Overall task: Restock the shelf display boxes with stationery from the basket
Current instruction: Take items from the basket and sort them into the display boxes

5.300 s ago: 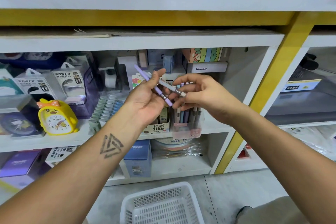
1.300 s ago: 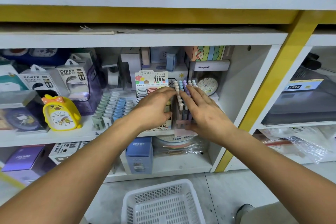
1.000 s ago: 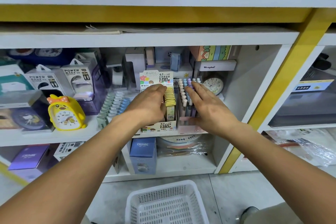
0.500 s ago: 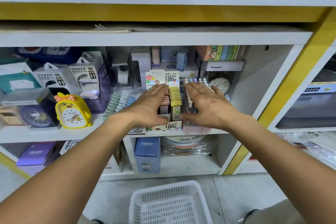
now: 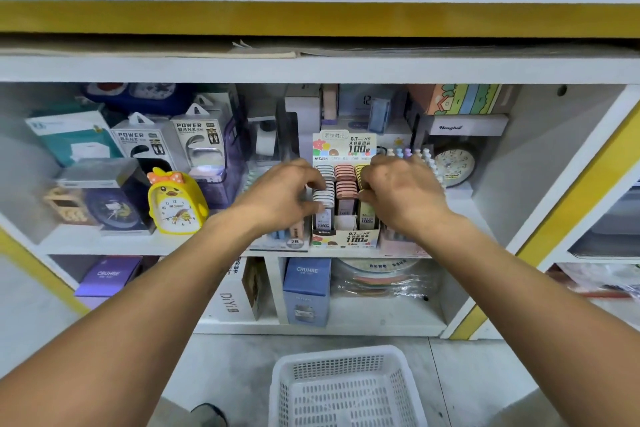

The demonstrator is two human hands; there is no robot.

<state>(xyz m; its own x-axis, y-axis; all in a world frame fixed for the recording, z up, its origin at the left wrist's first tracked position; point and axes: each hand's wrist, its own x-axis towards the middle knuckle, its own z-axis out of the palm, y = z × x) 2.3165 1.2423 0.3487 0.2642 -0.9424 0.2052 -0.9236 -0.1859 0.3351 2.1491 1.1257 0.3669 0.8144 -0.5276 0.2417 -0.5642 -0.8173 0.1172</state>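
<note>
From the head camera, both hands are up at the middle shelf, one on each side of the pencil-lead display box, whose three rows of small cases (white, pink and yellow) look filled nearly to the front. The left hand rests against the box's left side with its fingers curled over the white row; whether they pinch a case or only press the row back cannot be told. The right hand covers the yellow row and the edge of the pen display box beside it, its fingers bent inward and mostly hidden, so their hold cannot be told either. The pens stand upright behind the right hand with only their pastel caps showing. Down on the floor, the white basket shows no stock in the part that is visible, so the restocking looks close to finished, with only squaring up of the boxes left. Five seconds ago the hands held pens in the air in front of the shelf; a second ago they lay flat over the pen box and the lead box, and half a second ago their fingers were straighter and spread, whereas now they are curled down onto the lead rows.
</note>
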